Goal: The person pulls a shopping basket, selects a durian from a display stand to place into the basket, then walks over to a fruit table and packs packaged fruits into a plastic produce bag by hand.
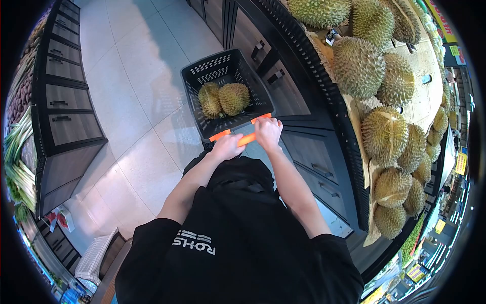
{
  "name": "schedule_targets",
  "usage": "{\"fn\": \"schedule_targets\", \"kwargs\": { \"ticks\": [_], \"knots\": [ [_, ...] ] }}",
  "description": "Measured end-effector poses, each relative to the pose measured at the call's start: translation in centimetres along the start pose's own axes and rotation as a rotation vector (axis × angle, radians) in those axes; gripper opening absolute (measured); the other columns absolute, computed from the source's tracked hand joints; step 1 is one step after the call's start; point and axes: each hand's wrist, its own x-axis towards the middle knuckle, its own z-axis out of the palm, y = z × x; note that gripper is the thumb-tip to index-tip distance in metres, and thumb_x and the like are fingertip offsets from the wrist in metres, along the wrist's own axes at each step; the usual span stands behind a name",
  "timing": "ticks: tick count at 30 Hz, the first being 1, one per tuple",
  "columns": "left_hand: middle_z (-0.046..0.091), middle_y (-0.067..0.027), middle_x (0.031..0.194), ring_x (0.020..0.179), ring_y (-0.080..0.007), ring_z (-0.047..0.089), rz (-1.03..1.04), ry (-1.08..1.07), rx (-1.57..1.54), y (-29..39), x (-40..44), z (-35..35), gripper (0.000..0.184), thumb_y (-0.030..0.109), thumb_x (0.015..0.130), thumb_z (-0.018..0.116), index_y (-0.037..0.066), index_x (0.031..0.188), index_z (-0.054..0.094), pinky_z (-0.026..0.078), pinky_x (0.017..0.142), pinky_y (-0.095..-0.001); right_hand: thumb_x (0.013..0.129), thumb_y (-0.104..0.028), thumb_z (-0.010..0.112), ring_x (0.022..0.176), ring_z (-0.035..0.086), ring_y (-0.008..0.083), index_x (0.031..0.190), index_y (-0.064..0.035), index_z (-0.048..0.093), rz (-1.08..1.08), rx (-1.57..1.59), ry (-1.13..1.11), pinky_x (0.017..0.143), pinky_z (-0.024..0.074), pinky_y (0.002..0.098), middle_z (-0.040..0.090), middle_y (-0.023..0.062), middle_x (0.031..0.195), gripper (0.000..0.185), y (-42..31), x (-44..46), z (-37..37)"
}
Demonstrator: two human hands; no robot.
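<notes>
At the far left, leafy green-and-white stalks (21, 167) are lying on a display beside a curving row of dark drawers (66, 99). Pale floor tiles (129, 96) are stretching across to a black basket (218, 72), where two spiky durians (234, 100) are sitting side by side. At the basket's near side, the person's left hand (226, 147) is gripping an orange handle (246, 140), and just beside it the right hand (268, 133) is gripping the handle's other end. A black top (243, 238) with white lettering is filling the lower middle. On the right, more durians (359, 68) are resting on a tan-covered worktop (422, 101) above dark cabinets (310, 152)
</notes>
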Motion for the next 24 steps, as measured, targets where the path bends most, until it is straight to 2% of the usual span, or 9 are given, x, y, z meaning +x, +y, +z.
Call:
{"fn": "schedule_targets", "kwargs": {
  "ticks": [2, 4, 7, 10, 24],
  "knots": [
    [0.067, -0.0184, 0.083, 0.081, -0.0374, 0.066, -0.015, 0.007, 0.008, -0.3, 0.2, 0.1, 0.031, 0.034, 0.082, 0.065, 0.006, 0.095, 0.060, 0.053, 0.072, -0.0481, 0.087, -0.024, 0.055, 0.096, 0.062, 0.0280, 0.088, -0.0108, 0.073, 0.015, -0.013, -0.037, 0.095, 0.0390, 0.0519, 0.070, 0.0078, 0.089, 0.022, -0.2, 0.2, 0.0],
    [0.068, -0.0166, 0.083, 0.080, -0.0365, 0.066, -0.038, 0.025, 0.026, -0.7, 0.4, 0.0, 0.032, 0.037, 0.081, 0.066, 0.008, 0.093, 0.063, 0.054, 0.071, -0.0468, 0.085, -0.021, 0.057, 0.089, 0.062, 0.0289, 0.079, -0.0096, 0.071, -0.019, -0.012, 0.029, 0.093, 0.0396, 0.0553, 0.069, 0.0081, 0.081, 0.019, -0.5, 0.5, 0.2],
    [0.068, -0.0155, 0.083, 0.077, -0.0359, 0.066, -0.035, 0.067, 0.050, -0.8, 0.6, -0.5, 0.029, 0.035, 0.078, 0.069, 0.008, 0.090, 0.064, 0.053, 0.070, -0.0461, 0.085, -0.021, 0.057, 0.087, 0.062, 0.0294, 0.076, -0.0097, 0.070, -0.020, 0.005, 0.052, 0.093, 0.0398, 0.0557, 0.068, 0.0080, 0.079, 0.019, -0.8, 0.9, 0.4],
    [0.068, -0.0150, 0.083, 0.078, -0.0350, 0.066, -0.085, 0.088, 0.077, -0.8, 1.0, -0.9, 0.031, 0.036, 0.077, 0.070, 0.009, 0.089, 0.065, 0.054, 0.070, -0.0453, 0.085, -0.021, 0.056, 0.086, 0.062, 0.0296, 0.076, -0.0096, 0.069, -0.048, -0.011, 0.059, 0.093, 0.0395, 0.0563, 0.068, 0.0074, 0.078, 0.020, -0.8, 1.5, 0.9],
    [0.069, -0.0137, 0.082, 0.078, -0.0332, 0.067, -0.080, 0.170, 0.125, -0.6, 2.3, -1.3, 0.031, 0.038, 0.077, 0.071, 0.007, 0.080, 0.066, 0.055, 0.071, -0.0431, 0.088, -0.023, 0.054, 0.091, 0.061, 0.0297, 0.076, -0.0083, 0.068, -0.066, -0.001, -0.017, 0.096, 0.0371, 0.0569, 0.068, 0.0062, 0.080, 0.024, -0.7, 3.8, 0.8]
  ]
}}
